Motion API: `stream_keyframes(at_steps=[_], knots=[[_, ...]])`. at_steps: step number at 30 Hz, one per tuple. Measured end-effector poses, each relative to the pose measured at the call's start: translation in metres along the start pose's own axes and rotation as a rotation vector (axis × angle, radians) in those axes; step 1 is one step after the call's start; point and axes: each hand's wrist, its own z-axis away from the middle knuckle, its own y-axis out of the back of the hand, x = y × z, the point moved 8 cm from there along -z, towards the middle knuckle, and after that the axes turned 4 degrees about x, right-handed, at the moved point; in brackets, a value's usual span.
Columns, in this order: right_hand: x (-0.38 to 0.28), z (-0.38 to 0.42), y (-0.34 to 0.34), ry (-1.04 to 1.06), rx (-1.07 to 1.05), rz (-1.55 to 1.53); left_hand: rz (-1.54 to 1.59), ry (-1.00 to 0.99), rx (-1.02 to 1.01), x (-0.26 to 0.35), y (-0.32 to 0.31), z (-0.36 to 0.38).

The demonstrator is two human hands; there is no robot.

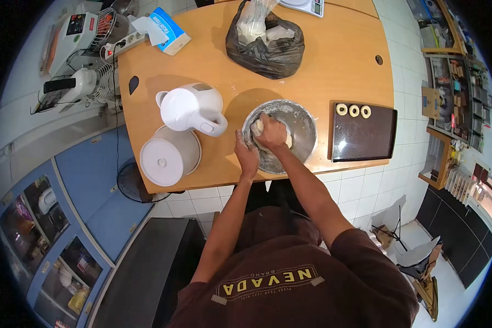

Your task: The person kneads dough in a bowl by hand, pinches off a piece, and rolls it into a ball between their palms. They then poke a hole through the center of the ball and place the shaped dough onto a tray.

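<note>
A metal mixing bowl (310,123), dusted with flour inside, stands near the table's front edge. My left hand (247,157) grips its left rim, with the thumb and fingers on either side of the wall. Inside the bowl, my right hand (272,133) is closed around pale dough (257,128), some of which sticks out at the left of the fist. More dough shows beneath and beside this hand, partly hidden by it. To the right lies a dark baking tray (363,134) with three dough rings (354,111) in a row along its far edge.
Left of the bowl stand a white electric kettle (188,106) and a lidded white container (163,162). Behind are a black plastic bag (273,60) holding bags of white powder, a tissue box (169,31) and a kitchen scale (306,5). A fan (136,183) stands beside the table.
</note>
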Motion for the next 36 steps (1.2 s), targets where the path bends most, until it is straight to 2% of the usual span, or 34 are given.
stream_keyframes(at_steps=[3, 6, 9, 10, 13, 16, 20, 24, 26, 30, 35, 36], knots=[[0.026, -0.008, -0.012, -0.223, 0.005, 0.006, -0.081, 0.021, 0.001, -0.001, 0.000, 0.001], [0.046, -0.002, 0.003, -0.351, 0.279, -0.238, -0.081, 0.018, -0.006, 0.008, 0.003, 0.003], [0.054, 0.010, 0.025, -0.403, 0.416, -0.360, -0.048, 0.071, -0.020, -0.017, -0.003, -0.002], [0.048, 0.009, 0.038, -0.290, 0.401, -0.573, -0.001, 0.091, -0.009, -0.012, -0.003, -0.003], [0.031, 0.022, 0.074, -0.088, 0.240, -0.678, 0.035, 0.135, 0.029, -0.006, 0.002, 0.000], [0.021, 0.038, 0.087, 0.138, 0.086, -0.450, -0.061, 0.124, 0.067, 0.000, 0.002, -0.002], [0.023, 0.047, 0.073, 0.089, -0.043, -0.391, -0.045, 0.075, 0.067, 0.008, 0.003, -0.001], [0.015, 0.054, 0.047, 0.132, -0.079, -0.009, -0.091, -0.043, 0.120, 0.004, 0.002, -0.002], [0.000, 0.065, 0.048, 0.200, -0.018, 0.276, 0.002, 0.055, 0.042, 0.001, 0.000, -0.003], [0.004, 0.061, 0.022, 0.209, -0.021, 0.241, 0.097, 0.164, -0.061, 0.007, -0.002, -0.004], [0.019, 0.035, -0.001, 0.117, -0.190, 0.281, -0.068, -0.001, 0.020, -0.001, -0.003, -0.003], [0.016, 0.030, 0.003, 0.105, -0.139, 0.284, -0.100, -0.034, 0.020, 0.003, -0.002, -0.001]])
